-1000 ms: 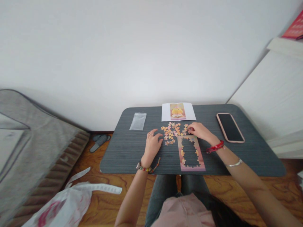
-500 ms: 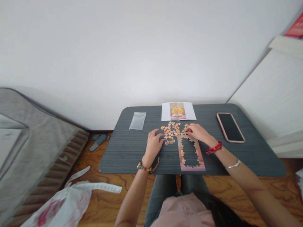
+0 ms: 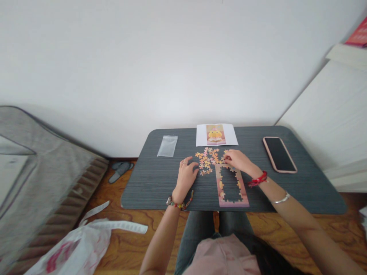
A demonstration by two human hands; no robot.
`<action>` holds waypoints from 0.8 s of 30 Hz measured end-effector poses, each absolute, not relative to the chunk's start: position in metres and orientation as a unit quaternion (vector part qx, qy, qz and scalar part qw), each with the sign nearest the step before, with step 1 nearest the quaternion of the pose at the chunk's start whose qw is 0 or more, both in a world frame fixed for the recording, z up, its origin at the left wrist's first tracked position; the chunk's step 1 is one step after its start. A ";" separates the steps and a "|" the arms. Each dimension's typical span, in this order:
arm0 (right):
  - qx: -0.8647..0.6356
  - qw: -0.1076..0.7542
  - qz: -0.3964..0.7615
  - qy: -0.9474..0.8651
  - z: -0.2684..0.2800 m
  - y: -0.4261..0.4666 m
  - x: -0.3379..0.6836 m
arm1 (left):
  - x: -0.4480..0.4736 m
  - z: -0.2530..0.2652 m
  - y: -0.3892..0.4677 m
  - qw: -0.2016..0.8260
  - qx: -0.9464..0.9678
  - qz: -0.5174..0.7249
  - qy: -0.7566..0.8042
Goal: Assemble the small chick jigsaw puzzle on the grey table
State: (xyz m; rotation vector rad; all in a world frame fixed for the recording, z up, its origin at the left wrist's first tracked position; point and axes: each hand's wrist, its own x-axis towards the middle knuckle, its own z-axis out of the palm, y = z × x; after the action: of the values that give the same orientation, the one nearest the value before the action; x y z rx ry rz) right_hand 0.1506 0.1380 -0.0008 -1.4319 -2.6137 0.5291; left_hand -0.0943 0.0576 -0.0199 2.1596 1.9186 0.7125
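So the right hand (image 3: 239, 159), right of centre in the frame, has its fingertips bunched together at the near right side of the loose puzzle pieces (image 3: 207, 158). Can't tell if there's a piece pinched in there; the fingers hide it. My worry: the fingers are right by the top edge of the puzzle frame (image 3: 233, 204), so a careless drag could bump it and knock that toothed border out of line.

The left hand (image 3: 186, 176), around lower centre, sits with fingers curled and a gap between thumb and index finger, nothing visible in it. It's just left of the pile, so a sideways nudge could scatter pieces. The beaded bracelet (image 3: 176, 204) has a loose tail lying on the desk (image 3: 155, 179), and that could snag a stray piece if the wrist sweeps right.

Bigger risk imo: the puzzle frame's bottom edge is super close to the near edge of the desk, lower centre of the picture. One shove toward the lap and it could tip off.

Further out, the printed sheet (image 3: 216, 134) is just above the pile; a long reach could slide it. Plastic bag (image 3: 168, 146) to the left and phone (image 3: 280, 154) to the right look safely apart.
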 end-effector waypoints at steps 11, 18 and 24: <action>-0.448 0.071 0.172 -0.875 0.005 0.137 0.141 | -0.098 -0.018 0.056 0.077 0.721 0.232 0.649; -0.435 0.071 0.179 -0.880 0.009 0.135 0.145 | -0.097 -0.017 0.056 0.080 0.717 0.236 0.651; -0.442 0.074 0.172 -0.877 0.018 0.132 0.150 | -0.096 -0.017 0.056 0.079 0.719 0.238 0.648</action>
State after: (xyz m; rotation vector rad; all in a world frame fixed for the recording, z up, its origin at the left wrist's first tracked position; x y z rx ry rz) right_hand 0.1497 0.1320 0.0176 -1.3275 -2.6326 0.5167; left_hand -0.0964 0.0563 -0.0170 2.1519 1.9391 0.7131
